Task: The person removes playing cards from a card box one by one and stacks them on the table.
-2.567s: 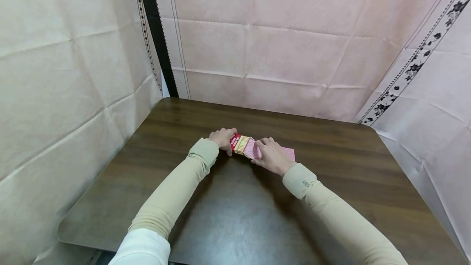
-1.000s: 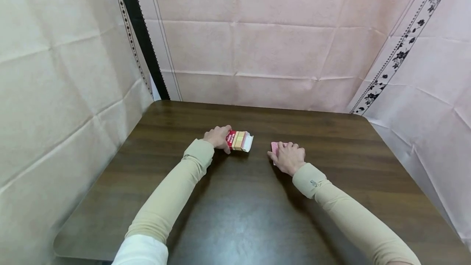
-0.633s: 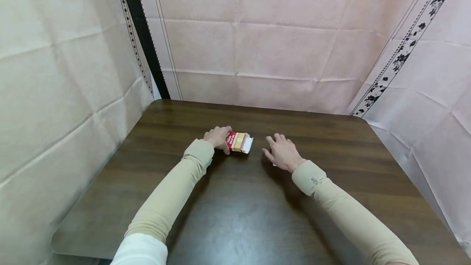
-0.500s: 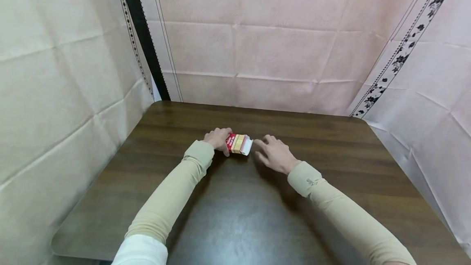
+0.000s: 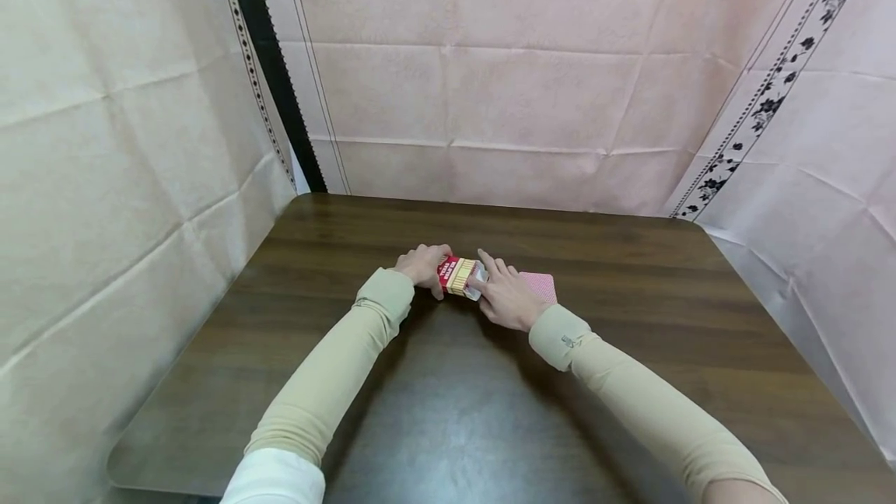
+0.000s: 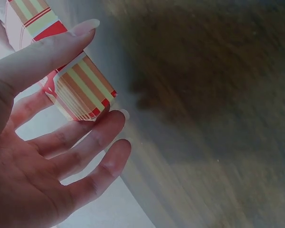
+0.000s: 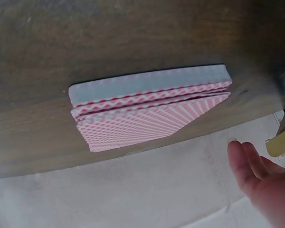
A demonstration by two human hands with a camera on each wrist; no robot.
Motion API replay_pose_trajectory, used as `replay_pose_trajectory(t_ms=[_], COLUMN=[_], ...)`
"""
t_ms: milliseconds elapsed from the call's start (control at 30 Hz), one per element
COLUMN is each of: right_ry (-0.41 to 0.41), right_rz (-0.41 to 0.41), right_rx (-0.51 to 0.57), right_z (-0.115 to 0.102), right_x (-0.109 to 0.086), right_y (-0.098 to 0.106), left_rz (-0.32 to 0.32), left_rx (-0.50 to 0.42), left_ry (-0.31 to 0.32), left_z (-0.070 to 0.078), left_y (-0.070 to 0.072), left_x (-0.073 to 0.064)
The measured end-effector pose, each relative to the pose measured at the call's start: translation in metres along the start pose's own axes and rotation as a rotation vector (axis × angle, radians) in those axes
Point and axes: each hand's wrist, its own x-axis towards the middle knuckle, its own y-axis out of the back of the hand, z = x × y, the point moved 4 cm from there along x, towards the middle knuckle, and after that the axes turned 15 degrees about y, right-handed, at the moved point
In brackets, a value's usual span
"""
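My left hand (image 5: 422,265) grips a small red, yellow and cream striped playing-card box (image 5: 460,274) by its left end. In the left wrist view the thumb lies across the box (image 6: 85,80), with fingers curled along its other side. The box's right end is open, its pale flap (image 5: 474,291) showing. There my right hand (image 5: 509,298) reaches with extended fingers, thumb over the flap. A deck of pink-patterned playing cards (image 5: 539,285) lies on the table behind the right hand; the right wrist view shows it as a slightly uneven stack (image 7: 152,102).
Everything rests on a dark wooden table (image 5: 392,411) with rounded corners. Pale creased cloth (image 5: 525,115) hangs behind the table's far edge, and more cloth (image 5: 126,216) hangs along the left side.
My right hand drew the deck out of the box to the right, let it go on the table, then came back left to the box's open end. The left hand kept its grip.
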Motion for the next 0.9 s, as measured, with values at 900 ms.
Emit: replay_pose_trajectory(t_ms=[900], right_ry=[-0.04], right_rz=[0.194], right_rx=[0.003], right_z=[0.003], right_x=[-0.003], right_y=[0.001], left_rz=[0.024], left_rx=[0.019], left_ry=[0.029], left_z=[-0.012], left_y=[0.001], left_x=[0.004])
